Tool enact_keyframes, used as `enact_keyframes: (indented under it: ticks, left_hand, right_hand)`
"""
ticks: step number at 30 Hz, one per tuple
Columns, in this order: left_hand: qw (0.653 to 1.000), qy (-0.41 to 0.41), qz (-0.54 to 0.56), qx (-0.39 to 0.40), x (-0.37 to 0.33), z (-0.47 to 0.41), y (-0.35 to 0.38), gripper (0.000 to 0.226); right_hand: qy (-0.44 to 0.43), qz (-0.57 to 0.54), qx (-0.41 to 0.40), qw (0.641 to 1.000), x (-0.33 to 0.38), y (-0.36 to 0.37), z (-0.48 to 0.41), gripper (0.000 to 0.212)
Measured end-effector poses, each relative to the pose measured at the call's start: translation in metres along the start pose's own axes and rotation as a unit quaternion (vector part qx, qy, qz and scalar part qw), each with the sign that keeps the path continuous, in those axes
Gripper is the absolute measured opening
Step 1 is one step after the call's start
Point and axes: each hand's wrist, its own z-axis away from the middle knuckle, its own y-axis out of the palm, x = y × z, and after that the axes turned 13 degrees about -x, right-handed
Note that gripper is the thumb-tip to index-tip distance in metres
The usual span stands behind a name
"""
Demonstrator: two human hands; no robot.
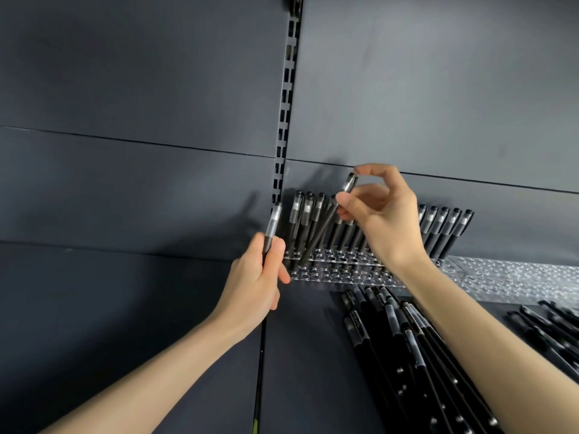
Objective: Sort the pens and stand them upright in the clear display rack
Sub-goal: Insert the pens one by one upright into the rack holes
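The black pen [326, 227] leans toward 1 o'clock, its lower end down among the holes of the clear display rack [338, 272]. The right hand [385, 220] pinches its grey cap, fingers [344, 202] clamped on it. Standing pens [445, 230] fill the rack's back rows (some are hidden behind that hand). At the rack's 9 o'clock, the left hand [257, 277] grips a second pen [273, 223] upright, fingers curled round the barrel. Loose pens [407, 339] lie on the shelf [125, 308] at 5 o'clock.

A shop: dark slotted shelving upright [286, 120], clear display rack [344, 267] of pens [308, 220].
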Motion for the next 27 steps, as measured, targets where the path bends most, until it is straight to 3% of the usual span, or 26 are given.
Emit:
enact_keyframes:
  ticks: [5,11,20,27]
  left_hand:
    - [0.999,0.008,0.037,-0.027,0.002,0.0,0.002,0.022]
    - [0.998,0.007,0.047,-0.052,0.002,-0.001,0.003,0.031]
    - [0.997,0.053,-0.002,-0.049,0.005,-0.004,0.002,0.021]
    - [0.999,0.026,-0.003,-0.034,0.007,-0.004,0.003,0.019]
  right_hand:
    - [-0.053,0.058,-0.029,0.996,-0.003,0.001,-0.011,0.035]
    - [-0.073,0.095,-0.027,0.992,-0.013,0.007,-0.012,0.031]
    - [-0.053,0.126,0.037,0.99,-0.028,0.017,-0.001,0.032]
    - [-0.062,0.156,0.059,0.984,-0.031,0.016,-0.001,0.031]
